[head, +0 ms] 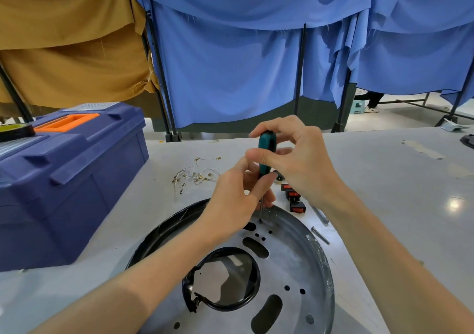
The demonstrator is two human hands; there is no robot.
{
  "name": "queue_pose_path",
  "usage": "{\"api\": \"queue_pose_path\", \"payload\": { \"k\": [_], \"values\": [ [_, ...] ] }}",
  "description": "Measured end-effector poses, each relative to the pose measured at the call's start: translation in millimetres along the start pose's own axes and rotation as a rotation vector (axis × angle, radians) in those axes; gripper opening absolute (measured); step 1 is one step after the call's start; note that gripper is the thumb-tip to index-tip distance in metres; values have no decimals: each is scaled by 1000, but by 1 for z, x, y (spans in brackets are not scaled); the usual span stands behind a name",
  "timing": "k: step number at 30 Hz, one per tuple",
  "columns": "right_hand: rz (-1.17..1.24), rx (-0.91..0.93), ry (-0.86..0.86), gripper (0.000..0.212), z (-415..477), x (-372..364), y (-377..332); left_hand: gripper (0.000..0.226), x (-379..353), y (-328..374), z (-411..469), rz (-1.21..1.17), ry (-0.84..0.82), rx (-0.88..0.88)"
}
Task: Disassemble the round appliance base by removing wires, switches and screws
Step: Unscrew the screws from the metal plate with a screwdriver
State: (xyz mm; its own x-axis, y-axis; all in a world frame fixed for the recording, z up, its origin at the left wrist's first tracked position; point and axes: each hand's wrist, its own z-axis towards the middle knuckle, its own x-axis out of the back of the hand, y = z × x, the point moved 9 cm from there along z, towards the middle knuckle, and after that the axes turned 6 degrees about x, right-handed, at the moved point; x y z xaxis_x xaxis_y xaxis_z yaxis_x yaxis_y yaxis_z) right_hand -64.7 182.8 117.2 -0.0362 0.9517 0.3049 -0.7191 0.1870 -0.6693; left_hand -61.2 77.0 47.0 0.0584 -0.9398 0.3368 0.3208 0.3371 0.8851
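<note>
Blue plastic toolbox (pixel 69 180) with an orange handle sits at 10 o'clock from the base, close to its rim, so room is tight on that side. A tape roll (pixel 15 130) lies on the lid.

Loose pile of thin white wires (pixel 196 174) with small metal terminals at 11 o'clock, apart from the base.

Left hand (pixel 236 200) is over the base's far edge, fingers pinching the lower handle and thin shank of the screwdriver (pixel 266 151).

Round base (pixel 282 269) lies flat on the tabletop (pixel 397 205) right under both forearms. It is a dull grey metal disc with a black rim, oblong slots, small round holes and a big central opening ringed in black.

Screwdriver stands near upright, teal handle, tip down on the disc at 12 o'clock.

Right hand (pixel 295 159) has fingers curled round the top of the handle.

Three black switches (pixel 295 198) with red rockers lie in a row at 1 o'clock, just off the rim. Two long metal bolts (pixel 320 235) at 2 o'clock.

Glossy grey tabletop opens wide toward 3 o'clock.
</note>
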Motion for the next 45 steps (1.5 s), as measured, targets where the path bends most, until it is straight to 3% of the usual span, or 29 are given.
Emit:
{"api": "queue_pose_path", "payload": {
  "k": [6, 12, 17, 20, 24, 28, 30, 33, 38, 42, 45],
  "values": [
    [23, 7, 12, 37, -1, 1, -4, 37, 8, -1, 0, -141, 49, 31],
    [101, -19, -69, 24, 0, -4, -2, 20, 1, -1, -1, -66, -16, 26],
    [9, -19, 51, 27, -2, 2, 0, 18, 3, -2, 2, -67, 6, 47],
    [56, -27, 82, 36, -3, 6, 0, 25, 6, -3, 2, -79, 50, 53],
    [113, -24, -32, 38, -2, -4, -3, 44, 13, -2, 1, -131, 71, 33],
    [148, -52, -97, 28, 1, -3, 0, 15, 9, -4, 1, -150, -11, 43],
    [110, -58, -91, 12, 2, -3, 0, 17, 8, -5, 0, -138, -16, 46],
    [-81, -26, -46, 23, 2, 1, 0, 19, 6, -4, 2, -94, -8, 36],
    [-79, 8, -29, 38, 1, 1, -3, 38, 11, -2, 1, -71, 32, 8],
    [-21, -5, -76, 33, 1, -3, -3, 12, 4, 0, -1, -53, -30, -32],
    [12, -6, -76, 18, 1, -5, -4, 12, 4, -1, 0, -16, -8, -13]
  ]
}}
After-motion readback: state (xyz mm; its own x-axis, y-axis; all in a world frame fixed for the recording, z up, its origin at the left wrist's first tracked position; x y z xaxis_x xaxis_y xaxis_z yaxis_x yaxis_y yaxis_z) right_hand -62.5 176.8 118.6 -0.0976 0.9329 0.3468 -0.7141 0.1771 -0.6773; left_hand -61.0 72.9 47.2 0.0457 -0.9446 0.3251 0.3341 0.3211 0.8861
